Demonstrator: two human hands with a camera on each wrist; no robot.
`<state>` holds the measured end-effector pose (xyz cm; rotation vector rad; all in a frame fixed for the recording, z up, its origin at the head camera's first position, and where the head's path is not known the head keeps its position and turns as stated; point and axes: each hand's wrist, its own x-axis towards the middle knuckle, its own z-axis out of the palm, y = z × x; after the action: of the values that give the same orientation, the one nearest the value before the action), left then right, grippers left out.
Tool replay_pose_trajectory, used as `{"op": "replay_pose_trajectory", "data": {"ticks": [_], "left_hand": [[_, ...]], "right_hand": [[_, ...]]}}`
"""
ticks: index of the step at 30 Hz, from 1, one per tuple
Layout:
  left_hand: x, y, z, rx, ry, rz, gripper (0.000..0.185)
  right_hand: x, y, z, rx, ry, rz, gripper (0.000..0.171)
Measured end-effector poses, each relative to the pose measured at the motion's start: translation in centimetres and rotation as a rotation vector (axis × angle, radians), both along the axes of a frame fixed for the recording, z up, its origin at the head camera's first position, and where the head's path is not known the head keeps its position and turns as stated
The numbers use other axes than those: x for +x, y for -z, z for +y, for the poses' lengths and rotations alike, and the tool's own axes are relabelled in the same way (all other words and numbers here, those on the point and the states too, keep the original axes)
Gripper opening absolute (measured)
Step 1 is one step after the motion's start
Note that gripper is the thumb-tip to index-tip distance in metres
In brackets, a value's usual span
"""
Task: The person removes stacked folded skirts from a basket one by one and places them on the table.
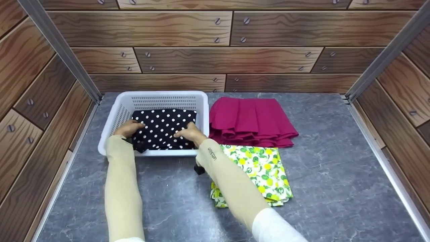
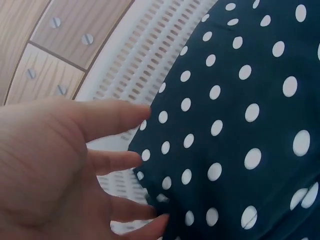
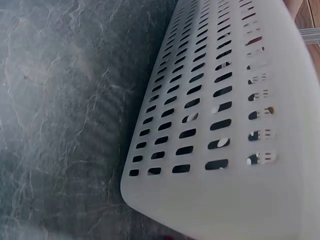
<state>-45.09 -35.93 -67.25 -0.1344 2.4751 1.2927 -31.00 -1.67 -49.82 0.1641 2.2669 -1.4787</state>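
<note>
A folded black cloth with white polka dots (image 1: 164, 126) lies inside a white plastic basket (image 1: 168, 153). At the cloth's left side is my left hand (image 1: 128, 128); the left wrist view shows its fingers (image 2: 117, 120) spread and loosely straight, their tips at the cloth's edge. My right hand (image 1: 192, 133) rests on the cloth's right part, thumb extended over the dots and the other fingers partly hidden. In the right wrist view, the basket's slotted wall (image 3: 200, 100) fills much of the picture and the cloth shows through its slots; that hand is out of sight there.
Right of the basket lies a folded, pleated magenta cloth (image 1: 250, 117). In front of it is a folded white cloth with lemons and green leaves (image 1: 265, 168), partly behind my right forearm. The grey marbled tabletop (image 1: 336, 161) is bordered by wood-patterned panels (image 1: 188, 60).
</note>
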Motion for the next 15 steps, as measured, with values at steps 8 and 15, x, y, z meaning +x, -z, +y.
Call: {"op": "replay_pose_trajectory", "data": {"ticks": [8, 15], "left_hand": [[1.8, -2.6, 2.3, -0.065, -0.069, 0.039, 0.064], [6.8, -10.4, 5.5, -0.090, -0.049, 0.033, 0.069]], "right_hand": [[-0.2, 0.5, -0.3, -0.040, 0.019, 0.019, 0.061], [-0.2, 0.7, -0.3, -0.080, -0.006, -0.010, 0.070]]}}
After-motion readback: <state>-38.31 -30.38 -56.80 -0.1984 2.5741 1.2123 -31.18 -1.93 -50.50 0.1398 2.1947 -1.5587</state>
